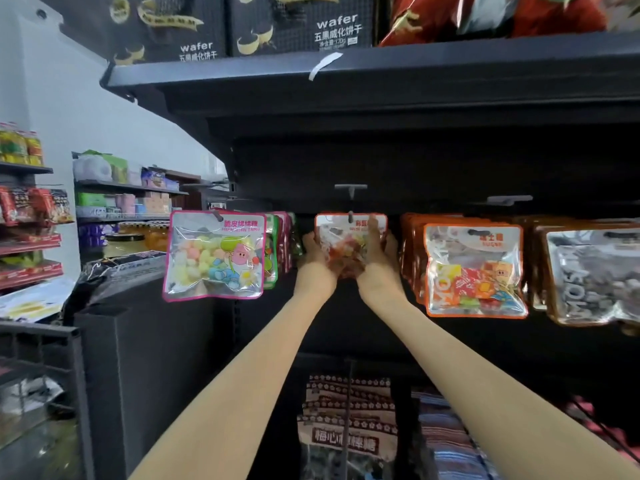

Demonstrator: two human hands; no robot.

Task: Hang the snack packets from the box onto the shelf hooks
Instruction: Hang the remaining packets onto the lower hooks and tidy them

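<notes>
A pale wall (69,109) fills the upper left; dark shelving (381,98) spans the centre, with stocked aisle shelves (131,188) at left.

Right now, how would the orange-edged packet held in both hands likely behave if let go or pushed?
The packet looks like a soft, floppy pouch of loose sweets, probably light. Its top hole sits at the hook, so it would likely swing. The left hand and right hand cradle it.

"wafer" on two black boxes (301,22) on the top shelf, "120g" under one
</notes>
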